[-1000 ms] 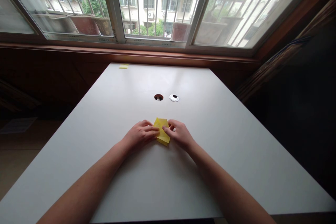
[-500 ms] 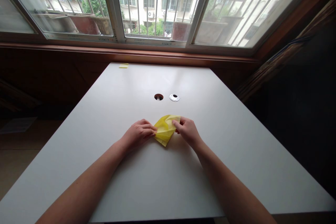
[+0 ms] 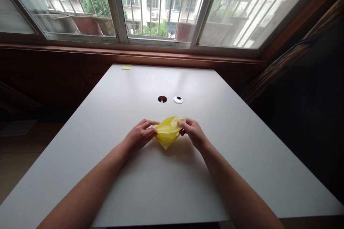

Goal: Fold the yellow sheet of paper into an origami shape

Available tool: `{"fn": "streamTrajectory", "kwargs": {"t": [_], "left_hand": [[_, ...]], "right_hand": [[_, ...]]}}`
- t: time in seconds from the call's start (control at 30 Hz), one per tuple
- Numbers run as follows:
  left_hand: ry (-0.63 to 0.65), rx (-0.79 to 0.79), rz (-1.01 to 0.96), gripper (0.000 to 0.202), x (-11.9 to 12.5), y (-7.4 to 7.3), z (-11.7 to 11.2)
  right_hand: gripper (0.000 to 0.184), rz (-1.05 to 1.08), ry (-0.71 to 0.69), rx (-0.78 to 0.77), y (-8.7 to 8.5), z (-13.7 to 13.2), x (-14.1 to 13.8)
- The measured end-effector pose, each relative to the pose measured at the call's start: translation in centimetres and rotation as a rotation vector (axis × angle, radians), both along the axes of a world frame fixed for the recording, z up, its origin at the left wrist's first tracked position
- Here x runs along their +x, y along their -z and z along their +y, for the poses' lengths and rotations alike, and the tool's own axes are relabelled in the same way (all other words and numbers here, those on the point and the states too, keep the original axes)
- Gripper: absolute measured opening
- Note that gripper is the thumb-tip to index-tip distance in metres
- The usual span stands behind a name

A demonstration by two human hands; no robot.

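A thin, creased sheet of yellow paper (image 3: 168,131) is stretched between my two hands over the white table (image 3: 158,186). My left hand (image 3: 141,134) pinches its left corner, with the index finger extended along the upper edge. At the upper right corner, my right hand (image 3: 192,130) grips the paper between thumb and fingers. One pointed corner of the sheet hangs toward me, and its folds partly overlap. The fingertips behind the paper are hidden.
Beyond the paper, the table has a round cable hole (image 3: 162,99), with a silver ring-shaped cover (image 3: 178,100) beside it. A small yellow strip (image 3: 126,67) lies at the far left edge. A barred window (image 3: 161,7) stands behind the table.
My hands have drawn slightly apart, and the paper is spread wider. Its lower point has shifted a little to the left, and my left index finger has lifted away.
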State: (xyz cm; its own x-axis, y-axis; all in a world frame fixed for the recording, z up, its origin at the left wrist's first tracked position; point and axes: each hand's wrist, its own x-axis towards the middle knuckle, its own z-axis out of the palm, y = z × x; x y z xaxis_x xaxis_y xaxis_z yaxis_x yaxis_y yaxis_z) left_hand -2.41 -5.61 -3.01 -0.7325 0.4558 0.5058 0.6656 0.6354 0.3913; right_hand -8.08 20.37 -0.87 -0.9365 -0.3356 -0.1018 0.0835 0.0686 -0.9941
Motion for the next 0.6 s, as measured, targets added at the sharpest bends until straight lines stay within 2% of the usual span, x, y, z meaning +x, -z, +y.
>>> {"fn": "streamTrajectory", "kwargs": {"t": [0.07, 0.2, 0.27, 0.43, 0.6], "left_hand": [[-0.032, 0.106, -0.021, 0.015, 0.1, 0.1, 0.0], [-0.056, 0.328, -0.153, 0.038, 0.4, 0.1, 0.2], [-0.079, 0.377, -0.198, 0.037, 0.5, -0.1, 0.2], [-0.092, 0.286, -0.200, 0.017, 0.3, -0.3, 0.1], [-0.182, 0.207, -0.239, 0.028, 0.1, 0.1, 0.1]], "right_hand": [[0.030, 0.021, -0.034, -0.039, -0.2, -0.2, 0.2], [0.030, 0.094, -0.107, -0.070, -0.5, -0.4, 0.6], [0.028, 0.141, -0.115, -0.043, -0.6, -0.4, 0.7], [0.023, 0.229, -0.105, 0.048, 0.0, -0.5, 0.9], [0.022, 0.275, -0.128, 0.096, 0.5, -1.1, 1.3]]}}
